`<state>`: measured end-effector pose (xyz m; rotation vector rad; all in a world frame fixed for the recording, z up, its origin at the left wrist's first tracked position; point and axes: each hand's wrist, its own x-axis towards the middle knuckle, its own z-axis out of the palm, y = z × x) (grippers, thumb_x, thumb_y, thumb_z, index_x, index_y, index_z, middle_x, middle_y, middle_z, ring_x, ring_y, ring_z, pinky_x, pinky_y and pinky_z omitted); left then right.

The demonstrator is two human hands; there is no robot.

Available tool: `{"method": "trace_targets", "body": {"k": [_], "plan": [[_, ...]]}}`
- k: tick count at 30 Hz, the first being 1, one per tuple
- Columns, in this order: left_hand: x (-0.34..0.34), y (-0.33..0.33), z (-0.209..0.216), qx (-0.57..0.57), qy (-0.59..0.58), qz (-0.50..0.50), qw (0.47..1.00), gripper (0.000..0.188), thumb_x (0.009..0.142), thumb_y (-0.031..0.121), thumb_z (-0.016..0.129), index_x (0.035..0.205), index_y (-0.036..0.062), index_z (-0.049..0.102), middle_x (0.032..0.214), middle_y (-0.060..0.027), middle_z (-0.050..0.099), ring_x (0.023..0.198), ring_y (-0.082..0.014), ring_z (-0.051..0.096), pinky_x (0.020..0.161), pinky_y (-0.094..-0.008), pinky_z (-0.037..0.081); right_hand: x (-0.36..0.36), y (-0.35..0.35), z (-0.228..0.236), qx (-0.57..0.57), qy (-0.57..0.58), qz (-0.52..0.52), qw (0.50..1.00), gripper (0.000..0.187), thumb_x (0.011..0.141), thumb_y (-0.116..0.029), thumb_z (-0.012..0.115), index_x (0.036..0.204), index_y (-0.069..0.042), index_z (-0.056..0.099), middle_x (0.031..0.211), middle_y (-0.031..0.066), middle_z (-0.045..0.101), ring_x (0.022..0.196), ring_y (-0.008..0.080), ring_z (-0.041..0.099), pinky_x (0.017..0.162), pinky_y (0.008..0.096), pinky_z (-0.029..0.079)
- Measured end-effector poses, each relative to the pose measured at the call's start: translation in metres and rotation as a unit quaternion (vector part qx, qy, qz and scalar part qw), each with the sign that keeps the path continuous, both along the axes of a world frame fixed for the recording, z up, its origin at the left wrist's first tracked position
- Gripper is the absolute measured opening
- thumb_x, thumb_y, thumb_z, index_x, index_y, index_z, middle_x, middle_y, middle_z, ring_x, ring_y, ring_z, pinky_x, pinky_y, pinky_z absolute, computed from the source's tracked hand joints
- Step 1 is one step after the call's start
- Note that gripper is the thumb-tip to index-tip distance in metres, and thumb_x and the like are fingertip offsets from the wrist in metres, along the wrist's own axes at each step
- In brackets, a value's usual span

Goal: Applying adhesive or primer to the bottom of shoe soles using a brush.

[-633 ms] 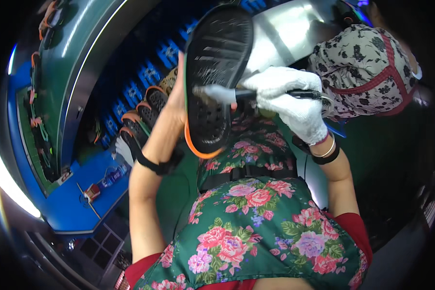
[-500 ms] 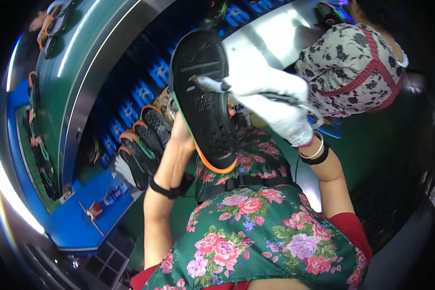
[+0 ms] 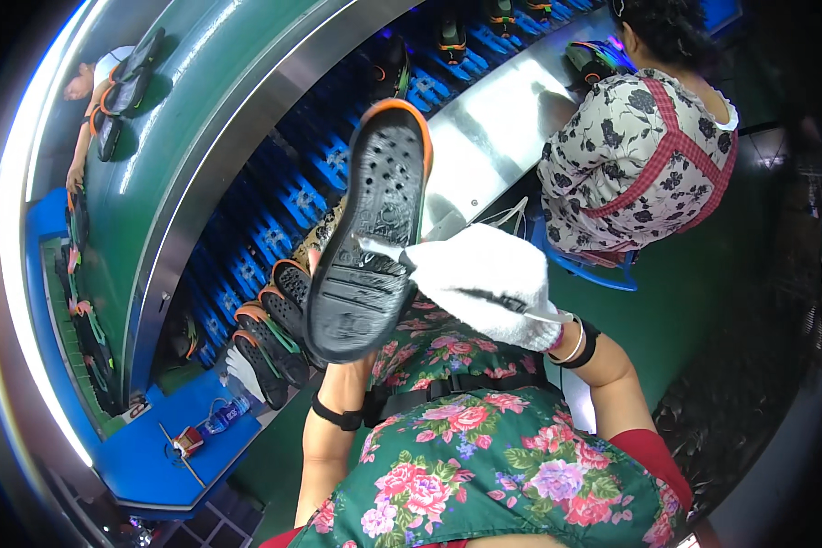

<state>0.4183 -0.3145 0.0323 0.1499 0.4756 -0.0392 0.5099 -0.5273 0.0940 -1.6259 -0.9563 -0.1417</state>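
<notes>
A black shoe sole [image 3: 361, 297] with an orange rim at its far end is held up before me, its holed and ridged face toward me. Behind it, my bare left hand [image 3: 349, 376] grips it; most of the fingers are hidden, with one fingertip showing at its left edge. My right hand [image 3: 484, 283], in a white glove, is closed around a small brush [image 3: 385, 248]. The brush tip meets the middle of the sole, where the surface looks wet and shiny.
Several similar soles [image 3: 274, 338] stand in a row at left, beside a blue table [image 3: 155, 457] with a bottle [image 3: 226, 416]. A green conveyor [image 3: 183, 137] curves past at left, with another person's arm [image 3: 80, 160] beyond. A co-worker [image 3: 644, 169] sits at right by a metal surface [image 3: 493, 119].
The sole has been turned end for end, its orange end now pointing away from me. My right hand and the brush have come lower, over the sole's middle.
</notes>
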Motion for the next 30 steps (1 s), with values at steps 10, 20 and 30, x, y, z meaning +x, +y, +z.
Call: {"method": "trace_targets", "body": {"k": [10, 20, 30], "plan": [[0.006, -0.027, 0.003, 0.019, -0.039, -0.016, 0.999, 0.089, 0.089, 0.067, 0.06, 0.152, 0.007, 0.042, 0.156, -0.0232, 0.04, 0.138, -0.0385, 0.046, 0.114, -0.0543, 0.039, 0.01, -0.001, 0.007, -0.068, -0.001, -0.004, 0.998, 0.026, 0.077, -0.001, 0.079, 0.102, -0.009, 0.076, 0.108, 0.0094, 0.076, 0.096, 0.025, 0.073, 0.086, 0.0367, 0.057], [-0.003, -0.033, -0.009, -0.116, -0.149, -0.018, 0.982, 0.083, 0.097, 0.068, 0.044, 0.156, 0.0105, 0.033, 0.155, -0.0149, 0.045, 0.141, -0.0348, 0.045, 0.118, -0.0542, 0.035, 0.037, 0.031, 0.038, -0.033, -0.142, -0.043, 0.988, 0.033, 0.084, -0.007, 0.072, 0.116, -0.008, 0.075, 0.115, 0.0077, 0.075, 0.104, 0.0244, 0.071, 0.089, 0.0375, 0.057], [0.004, -0.014, -0.006, -0.024, -0.084, -0.021, 0.996, 0.083, 0.097, 0.071, 0.04, 0.151, 0.0074, 0.042, 0.146, -0.016, 0.053, 0.134, -0.0342, 0.053, 0.115, -0.0506, 0.04, 0.043, 0.076, 0.002, 0.166, -0.116, -0.097, 0.975, 0.026, 0.082, -0.003, 0.076, 0.107, -0.009, 0.078, 0.108, 0.0089, 0.076, 0.095, 0.0241, 0.072, 0.081, 0.0341, 0.057]]}}
